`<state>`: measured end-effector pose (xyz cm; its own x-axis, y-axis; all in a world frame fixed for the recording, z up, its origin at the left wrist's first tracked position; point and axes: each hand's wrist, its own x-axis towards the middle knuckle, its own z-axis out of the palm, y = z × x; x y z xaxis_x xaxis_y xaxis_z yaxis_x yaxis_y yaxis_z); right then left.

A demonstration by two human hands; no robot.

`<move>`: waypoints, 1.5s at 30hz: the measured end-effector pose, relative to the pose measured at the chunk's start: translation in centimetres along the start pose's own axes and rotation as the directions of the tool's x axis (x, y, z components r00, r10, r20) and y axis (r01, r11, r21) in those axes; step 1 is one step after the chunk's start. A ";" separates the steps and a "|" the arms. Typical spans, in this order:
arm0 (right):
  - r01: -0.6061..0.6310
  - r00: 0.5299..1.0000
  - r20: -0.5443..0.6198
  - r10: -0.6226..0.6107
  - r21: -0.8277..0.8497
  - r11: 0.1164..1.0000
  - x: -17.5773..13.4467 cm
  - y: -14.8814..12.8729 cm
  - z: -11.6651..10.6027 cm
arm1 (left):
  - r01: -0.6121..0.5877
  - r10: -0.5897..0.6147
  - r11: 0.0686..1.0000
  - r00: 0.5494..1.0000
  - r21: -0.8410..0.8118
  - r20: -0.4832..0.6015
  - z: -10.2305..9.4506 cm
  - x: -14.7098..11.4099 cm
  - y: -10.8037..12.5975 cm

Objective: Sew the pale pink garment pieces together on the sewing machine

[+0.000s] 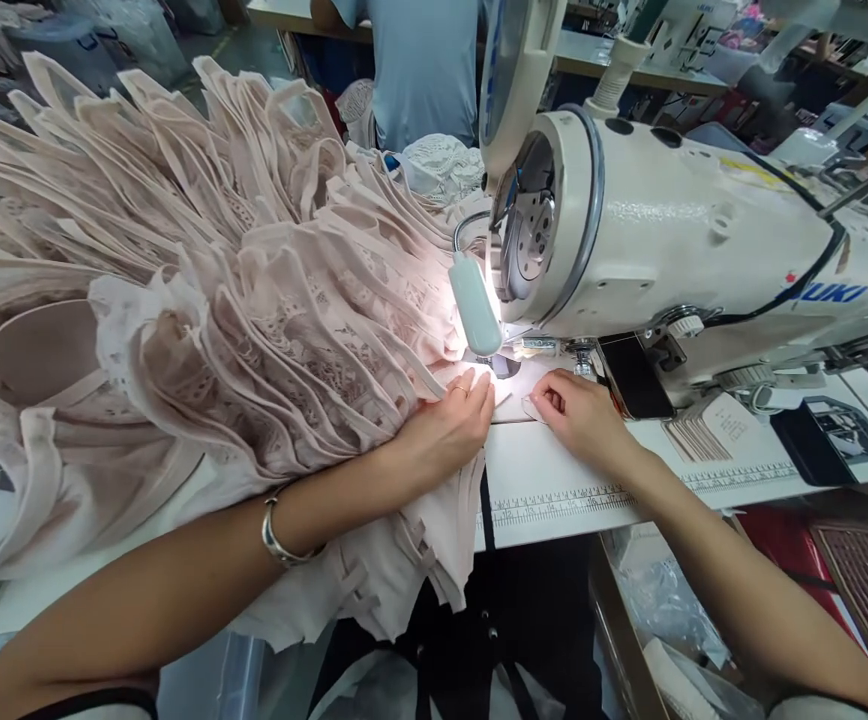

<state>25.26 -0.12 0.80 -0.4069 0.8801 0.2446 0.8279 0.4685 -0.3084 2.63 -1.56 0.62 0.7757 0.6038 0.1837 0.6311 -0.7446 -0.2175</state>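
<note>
big heap of pale pink, lacy cloth (291, 330): left of white metal sewing machine (651, 220) | left hand (458, 418): fingers together on cloth | right hand (576, 410): pinching, can't tell what | work looks partway; can't tell which pieces are done

I see a phone (635, 376) on the right and a co-worker (425, 70) beyond.
The phone lies dark-faced on the white surface (535, 462), with a fanned stack of paper cards (713, 425) beside it, and farther right a black flap (810, 443) next to a grey printed picture (850, 430). A ruler strip (561, 503) runs along the near edge. Below, I make out an open carton (619, 640) holding clear plastic (666, 595), near a red item (785, 548) and a brown ribbed panel (865, 585). The co-worker wears light blue; plastic bags (126, 35) lie at the far left.
</note>
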 end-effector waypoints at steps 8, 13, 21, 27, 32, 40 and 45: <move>0.003 0.999 0.046 -0.005 0.056 0.998 2.4 -1.4 1.9 | 0.107 -0.118 0.963 0.992 -0.249 -0.032 1.1 -0.3 -1.6; -0.100 0.993 -0.036 0.108 0.191 0.976 2.8 -1.5 3.1 | 0.219 -0.345 0.830 0.924 -0.513 -0.163 1.6 -0.5 -1.7; -0.007 0.998 -0.052 0.021 0.267 0.964 2.5 -0.6 3.5 | -0.082 0.055 0.974 0.990 -0.211 -0.133 1.2 -1.0 -0.2; 0.025 1.000 -0.021 -0.019 0.322 0.946 2.7 -0.7 3.1 | -0.079 0.065 0.988 0.993 -0.133 -0.102 1.2 -0.9 -0.4; 0.023 1.000 -0.015 -0.019 0.318 0.948 2.8 -0.7 3.2 | -0.056 0.048 0.995 0.995 -0.084 -0.093 0.9 -0.6 0.2; 0.162 0.985 -0.088 -0.148 0.176 0.971 1.1 -1.3 1.5 | -0.022 0.002 0.987 0.992 -0.160 -0.125 1.2 -0.5 0.6; 0.229 0.971 -0.059 -0.233 -0.063 0.971 0.4 -2.2 1.6 | 0.150 -0.166 0.974 0.983 -0.172 -0.081 0.7 -0.7 0.7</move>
<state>22.68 -0.67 0.07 -0.5652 0.7406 0.3634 0.7350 0.6521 -0.1859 2.54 -2.26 -0.31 0.6573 0.6938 0.2942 0.7299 -0.6833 -0.0193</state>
